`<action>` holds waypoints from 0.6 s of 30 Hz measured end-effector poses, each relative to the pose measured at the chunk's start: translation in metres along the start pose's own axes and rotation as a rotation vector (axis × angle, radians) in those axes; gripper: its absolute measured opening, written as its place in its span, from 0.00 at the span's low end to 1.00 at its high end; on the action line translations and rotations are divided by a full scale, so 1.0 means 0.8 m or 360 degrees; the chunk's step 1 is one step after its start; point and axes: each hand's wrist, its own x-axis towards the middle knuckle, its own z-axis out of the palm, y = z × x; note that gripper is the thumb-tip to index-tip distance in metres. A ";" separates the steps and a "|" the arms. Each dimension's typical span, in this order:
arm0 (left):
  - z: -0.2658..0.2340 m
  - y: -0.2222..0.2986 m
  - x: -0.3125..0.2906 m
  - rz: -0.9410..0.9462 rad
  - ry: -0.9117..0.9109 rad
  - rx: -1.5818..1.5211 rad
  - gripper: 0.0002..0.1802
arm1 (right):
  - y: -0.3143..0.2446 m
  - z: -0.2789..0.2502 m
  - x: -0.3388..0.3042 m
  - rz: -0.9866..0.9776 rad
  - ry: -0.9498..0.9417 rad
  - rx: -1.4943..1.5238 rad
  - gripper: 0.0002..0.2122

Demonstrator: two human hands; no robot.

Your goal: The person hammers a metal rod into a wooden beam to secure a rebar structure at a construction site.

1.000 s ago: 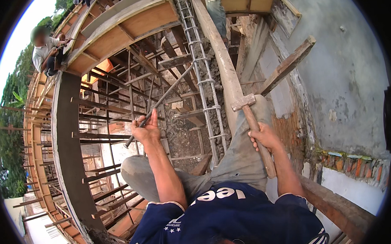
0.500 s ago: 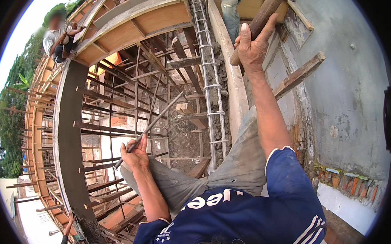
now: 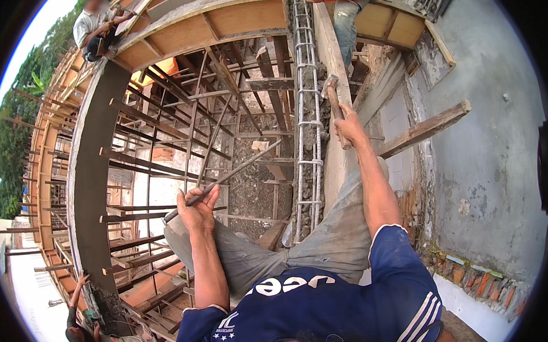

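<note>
My left hand (image 3: 198, 211) is palm up over my left knee, fingers loosely curled round the lower end of a long dark metal rod (image 3: 241, 168). The rod slants up and right, its far tip apart from the rebar cage (image 3: 307, 67). My right hand (image 3: 351, 127) grips the wooden handle of a hammer (image 3: 333, 101). The hammer's metal head is up beside the pale formwork plank (image 3: 341, 152), which runs along the cage's right side. I cannot tell whether the head touches the plank.
A timber beam (image 3: 426, 127) juts out beside my right forearm. Wooden props and crossbars (image 3: 147, 166) fill the open drop below on the left. A grey wall (image 3: 485, 157) rises on the right. Other people are at the far left (image 3: 97, 29), the top (image 3: 346, 18) and the lower left (image 3: 80, 334).
My right hand has swung the hammer down from close to the camera to beside the plank. My left hand keeps the rod, shifted slightly. The view has moved a little.
</note>
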 end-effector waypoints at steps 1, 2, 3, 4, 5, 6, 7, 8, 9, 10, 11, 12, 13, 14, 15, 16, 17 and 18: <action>0.005 -0.002 0.006 0.0014 -0.0023 -0.0003 0.33 | -0.006 -0.002 -0.004 -0.0139 0.0062 -0.0007 0.34; 0.007 -0.007 0.010 0.0011 -0.0037 -0.0034 0.33 | -0.012 -0.004 -0.007 -0.0279 0.0121 -0.0015 0.34; 0.013 -0.013 0.014 0.0002 -0.0062 -0.0062 0.32 | -0.016 -0.010 -0.007 -0.0417 0.0193 -0.0022 0.34; 0.018 -0.020 0.016 -0.0006 -0.0083 -0.0092 0.32 | -0.020 -0.015 0.002 -0.0691 0.0351 -0.0169 0.35; 0.024 -0.027 0.019 -0.0012 -0.0101 -0.0122 0.31 | -0.026 -0.019 0.019 -0.0964 0.0504 -0.0317 0.35; 0.030 -0.035 0.021 -0.0013 -0.0108 -0.0128 0.31 | -0.034 -0.020 0.029 -0.1087 0.0593 -0.0384 0.36; 0.037 -0.040 0.023 -0.0006 -0.0112 -0.0139 0.30 | -0.049 -0.018 0.038 -0.1214 0.0684 -0.0453 0.36; 0.043 -0.045 0.024 0.0002 -0.0113 -0.0150 0.30 | -0.063 -0.011 0.045 -0.1195 0.0707 -0.0438 0.37; 0.050 -0.051 0.025 -0.0002 -0.0123 -0.0141 0.30 | -0.075 -0.007 0.051 -0.1180 0.0732 -0.0425 0.37; 0.057 -0.057 0.026 -0.0005 -0.0131 -0.0132 0.29 | -0.067 -0.003 0.065 -0.1209 0.0753 -0.0534 0.39; 0.063 -0.062 0.026 -0.0008 -0.0138 -0.0123 0.29 | -0.057 0.003 0.066 -0.0955 0.0629 -0.0632 0.39; 0.064 -0.067 0.027 -0.0003 -0.0199 -0.0125 0.29 | -0.046 0.011 0.069 -0.0708 0.0501 -0.0725 0.39; 0.068 -0.071 0.026 0.0004 -0.0207 -0.0113 0.30 | -0.031 0.018 0.074 -0.0460 0.0377 -0.0816 0.39; 0.084 -0.077 0.026 -0.0013 -0.0264 -0.0096 0.30 | 0.022 0.016 0.103 -0.0366 0.0346 -0.0941 0.39; 0.099 -0.084 0.027 -0.0037 -0.0320 -0.0077 0.30 | 0.067 0.008 0.130 -0.0260 0.0315 -0.1063 0.38; 0.095 -0.085 0.022 -0.0041 -0.0307 -0.0077 0.30 | 0.060 0.016 0.124 -0.0176 0.0203 -0.0872 0.38; 0.094 -0.084 0.019 -0.0013 -0.0276 -0.0086 0.30 | 0.054 0.019 0.114 -0.0087 0.0096 -0.0681 0.37; 0.096 -0.082 0.013 0.0003 -0.0240 -0.0100 0.30 | 0.046 0.019 0.100 0.0012 -0.0011 -0.0502 0.36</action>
